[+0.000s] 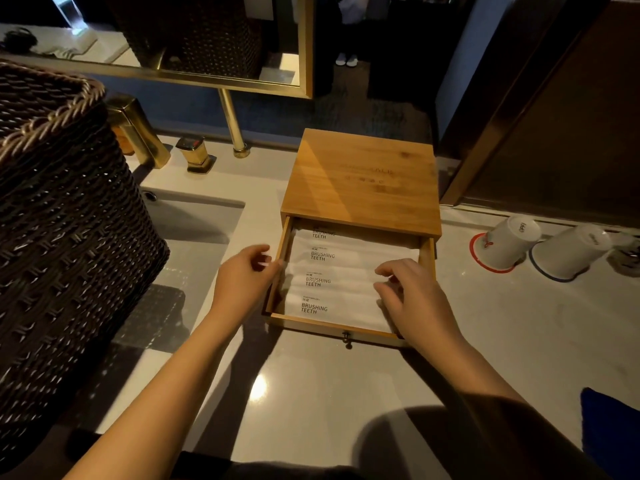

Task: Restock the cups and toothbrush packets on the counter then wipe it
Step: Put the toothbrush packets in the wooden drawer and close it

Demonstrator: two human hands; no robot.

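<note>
Toothbrush packets (332, 271): four flat white packets, printed "BRUSHING TEETH", are laid between the two hands in the pulled-out drawer (346, 325); each long axis is set across the drawer from the left hand toward the right, the printed ends at the left, and the row is overlapped front to back.

Left hand (244, 275): it is held at the drawer's left wall, fingers loosely curled, fingertips touching the wood — nothing is clasped.

Right hand (412, 296): it is spread palm-down on the right ends of the packets, fingers parted, pressing rather than gripping.

Box (363, 178): a square case of smooth, pale grained bamboo is seen beyond both hands; a small metal knob (347, 339) is fixed to the drawer front.

Cups (540, 245): two white, smooth, tapered cups are stood upside down on round coasters, well out past the right hand, just beside each other.

Counter (311, 393): a glossy pale slab is seen beneath both forearms.

Basket (62, 237): dark, coarsely woven wicker is seen outside the left arm.

Cloth (609, 427): a dark blue fold is seen beside the right forearm.
</note>
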